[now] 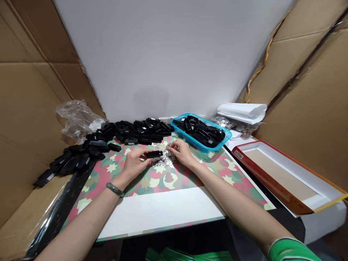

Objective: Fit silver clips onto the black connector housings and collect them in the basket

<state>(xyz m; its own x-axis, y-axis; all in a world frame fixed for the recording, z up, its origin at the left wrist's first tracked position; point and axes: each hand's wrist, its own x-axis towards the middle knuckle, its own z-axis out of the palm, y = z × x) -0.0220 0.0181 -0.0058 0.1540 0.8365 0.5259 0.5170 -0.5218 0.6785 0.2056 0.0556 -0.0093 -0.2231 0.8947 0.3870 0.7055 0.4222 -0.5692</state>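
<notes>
The left hand [135, 163], a bangle [115, 189] on its wrist, held a black plastic case [154, 154] between thumb and fingers, above the camouflage-patterned sheet [168, 179]. The right hand [181, 153] had its thumb and fingertips drawn close together at the small silvery metal pieces [164, 161]; whether they pinched one could not be told. Those pieces lay in a loose pile between and just beyond the hands. To the right stood an open shallow box [280, 174]. Farther off, a heap of black cases [141, 131] spread leftward, and a blue plastic basket [202, 146] held more of them. Behind the heap's left part lay a clear plastic bag [78, 117]; white paper [241, 111] rested beyond the basket, to its right.
</notes>
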